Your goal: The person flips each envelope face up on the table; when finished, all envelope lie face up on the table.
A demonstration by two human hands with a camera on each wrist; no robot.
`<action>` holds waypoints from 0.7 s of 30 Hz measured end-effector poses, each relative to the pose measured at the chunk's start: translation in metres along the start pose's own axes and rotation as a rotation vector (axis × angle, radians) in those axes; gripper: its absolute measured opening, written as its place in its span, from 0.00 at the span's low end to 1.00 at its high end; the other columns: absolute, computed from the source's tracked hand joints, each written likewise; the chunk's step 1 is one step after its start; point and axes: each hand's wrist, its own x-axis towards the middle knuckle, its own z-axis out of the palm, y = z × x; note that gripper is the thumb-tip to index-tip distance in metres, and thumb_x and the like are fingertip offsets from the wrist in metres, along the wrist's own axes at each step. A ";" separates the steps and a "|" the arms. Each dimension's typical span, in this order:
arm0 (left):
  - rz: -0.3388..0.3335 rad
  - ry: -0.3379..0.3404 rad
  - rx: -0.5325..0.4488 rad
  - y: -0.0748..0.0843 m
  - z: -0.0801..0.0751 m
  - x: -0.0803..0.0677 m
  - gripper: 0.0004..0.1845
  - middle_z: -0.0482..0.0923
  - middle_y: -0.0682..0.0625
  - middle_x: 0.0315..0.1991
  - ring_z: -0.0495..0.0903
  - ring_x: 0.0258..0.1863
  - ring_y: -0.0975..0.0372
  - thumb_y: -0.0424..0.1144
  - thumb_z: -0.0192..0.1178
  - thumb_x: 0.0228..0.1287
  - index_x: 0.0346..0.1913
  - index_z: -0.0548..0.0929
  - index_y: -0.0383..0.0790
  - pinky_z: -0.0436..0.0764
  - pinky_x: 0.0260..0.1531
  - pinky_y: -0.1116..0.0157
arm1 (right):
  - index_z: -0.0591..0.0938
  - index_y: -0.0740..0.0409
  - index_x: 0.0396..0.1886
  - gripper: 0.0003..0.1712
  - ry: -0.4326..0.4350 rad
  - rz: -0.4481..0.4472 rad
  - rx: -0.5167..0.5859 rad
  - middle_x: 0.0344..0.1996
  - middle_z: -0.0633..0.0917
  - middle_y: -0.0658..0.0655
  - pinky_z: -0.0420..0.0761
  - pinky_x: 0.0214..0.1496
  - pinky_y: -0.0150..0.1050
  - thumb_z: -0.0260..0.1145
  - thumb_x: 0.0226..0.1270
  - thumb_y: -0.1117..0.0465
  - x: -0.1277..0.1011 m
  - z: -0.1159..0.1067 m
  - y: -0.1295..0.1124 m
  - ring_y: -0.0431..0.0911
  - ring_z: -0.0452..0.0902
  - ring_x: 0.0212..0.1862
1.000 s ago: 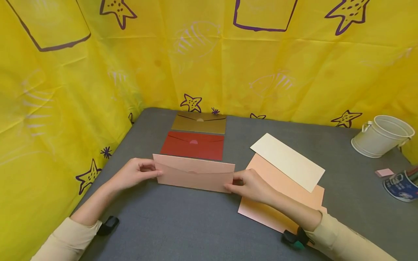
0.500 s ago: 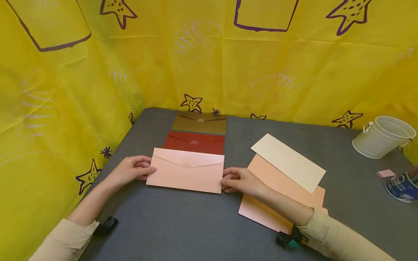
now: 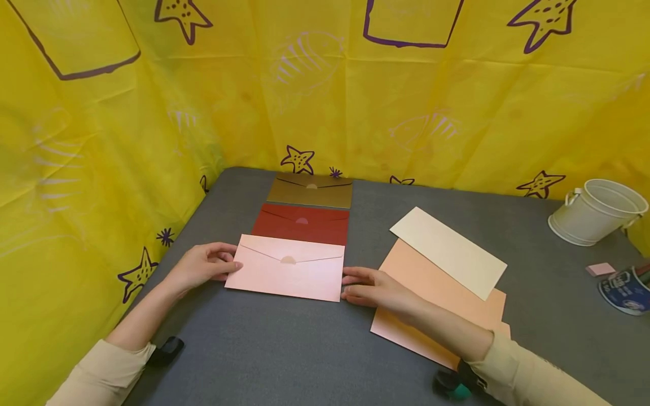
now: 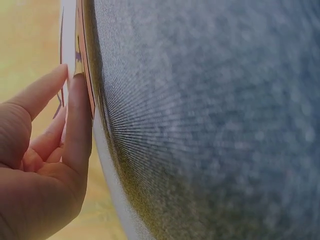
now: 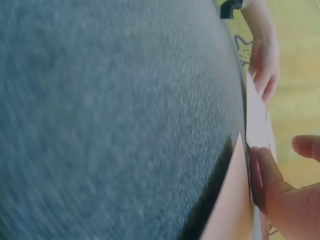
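Note:
A pink envelope [image 3: 286, 270] with a pointed flap and a round seal lies nearly flat, its far edge overlapping a red envelope [image 3: 301, 221]. My left hand [image 3: 205, 265] pinches its left edge, the thumb on top and fingers beneath. At the right edge, my right hand [image 3: 373, 288] has its fingertips close against the paper. In the right wrist view, the thumb [image 5: 306, 146] stands away from the envelope. Beyond the red one lies a gold envelope [image 3: 311, 192], flap side up like the other two.
Right of my right hand, several peach sheets or envelopes [image 3: 431, 270] lie askew beneath my forearm, with a cream envelope-sized piece [image 3: 449, 251] over them. A white bucket [image 3: 584, 220], a small pink block [image 3: 600, 269] and a blue can [image 3: 627, 290] stand at the far right. Yellow cloth [image 3: 325, 101] hangs behind.
The pink envelope has tipped from half upright to nearly flat and shifted slightly left and toward me. My right hand has loosened from its right edge; my left still holds on.

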 end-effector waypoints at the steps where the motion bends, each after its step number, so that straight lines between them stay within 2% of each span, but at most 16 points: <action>1: 0.001 0.004 0.010 0.000 0.000 0.000 0.34 0.79 0.43 0.36 0.82 0.32 0.60 0.44 0.72 0.57 0.61 0.74 0.26 0.84 0.34 0.65 | 0.61 0.72 0.70 0.35 0.002 0.006 -0.005 0.60 0.74 0.66 0.77 0.56 0.37 0.62 0.71 0.62 -0.001 0.001 0.000 0.46 0.81 0.50; 12: 0.023 0.037 0.110 0.004 0.003 0.000 0.32 0.80 0.45 0.34 0.81 0.30 0.61 0.44 0.72 0.57 0.59 0.76 0.28 0.84 0.32 0.67 | 0.63 0.70 0.71 0.35 0.021 0.011 -0.090 0.61 0.73 0.64 0.74 0.59 0.36 0.62 0.70 0.59 -0.003 0.005 0.000 0.47 0.74 0.57; 21: 0.007 0.036 0.127 0.003 0.003 0.001 0.31 0.79 0.45 0.34 0.80 0.31 0.59 0.45 0.72 0.57 0.58 0.76 0.28 0.83 0.31 0.67 | 0.61 0.67 0.73 0.35 -0.017 0.007 -0.164 0.65 0.71 0.62 0.66 0.67 0.49 0.60 0.72 0.57 -0.007 0.006 -0.001 0.52 0.71 0.62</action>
